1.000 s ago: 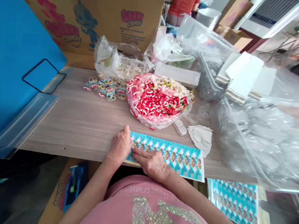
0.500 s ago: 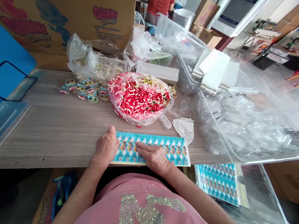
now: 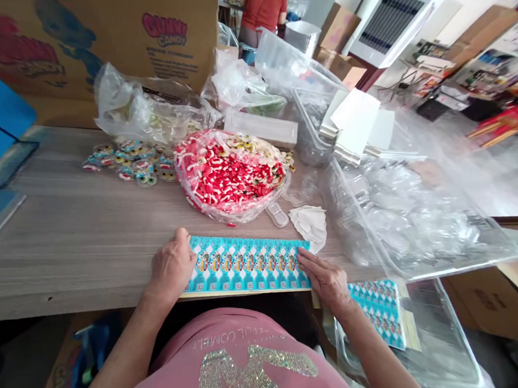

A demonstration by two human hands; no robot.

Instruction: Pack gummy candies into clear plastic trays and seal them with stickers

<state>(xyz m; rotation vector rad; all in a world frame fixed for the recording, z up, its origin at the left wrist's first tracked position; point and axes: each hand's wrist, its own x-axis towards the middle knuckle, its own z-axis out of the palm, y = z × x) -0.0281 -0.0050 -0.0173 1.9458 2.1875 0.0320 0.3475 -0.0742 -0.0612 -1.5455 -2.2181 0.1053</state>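
Observation:
A long turquoise printed sticker sheet [image 3: 247,265] lies flat along the near edge of the wooden table [image 3: 80,234]. My left hand [image 3: 171,265] presses down on its left end. My right hand [image 3: 326,278] rests flat on its right end, fingers stretched out. Just behind the sheet sits a clear bag of red and white gummy candies [image 3: 229,174]. A small clear plastic capsule [image 3: 278,214] and some crumpled white paper [image 3: 311,223] lie to the right of the bag.
Wrapped candies [image 3: 127,161] lie at the back left, before a Gummy Candy carton [image 3: 119,27]. Clear bags of plastic shells [image 3: 409,218] crowd the right. More turquoise sheets [image 3: 378,308] sit in a bin below the edge. A person in red [image 3: 262,6] stands far behind.
My right hand has slid along the sheet from its left part to its right end. The view has shifted, so everything sits further left.

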